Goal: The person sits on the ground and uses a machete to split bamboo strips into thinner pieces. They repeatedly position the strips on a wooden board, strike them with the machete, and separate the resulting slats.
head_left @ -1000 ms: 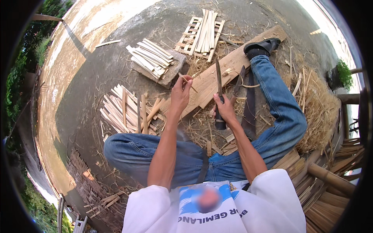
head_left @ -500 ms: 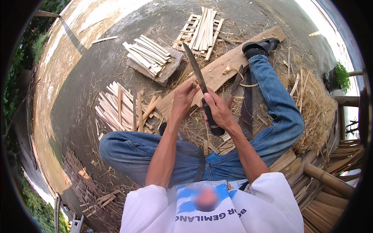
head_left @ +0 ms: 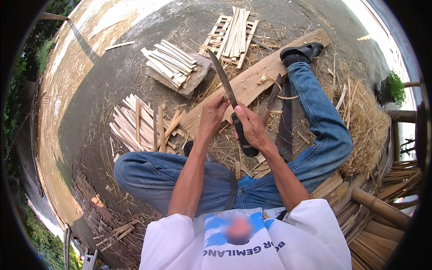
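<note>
A long knife [head_left: 222, 75] with a dark handle is gripped in my right hand [head_left: 253, 129]; its blade points up and away to the left. My left hand [head_left: 213, 114] is closed in a pinch beside the blade, near its handle end. Whatever its fingertips hold is too hidden to make out. Under and beyond both hands a wooden plank [head_left: 252, 83] lies slantwise, its far end beneath my shod foot [head_left: 302, 51]. A curled shaving [head_left: 262, 80] sits on the plank.
Pale strips lie in piles on the left ground [head_left: 127, 126], on a stone block [head_left: 186, 91] and on a slatted frame [head_left: 231, 38]. Another knife [head_left: 273, 93] and a dark flat long piece [head_left: 285, 128] lie by my right leg. A shavings heap [head_left: 366, 130] is at right.
Both hands and the knife stay nearly in place; the knife has shifted very slightly left. The rest of the scene looks the same.
</note>
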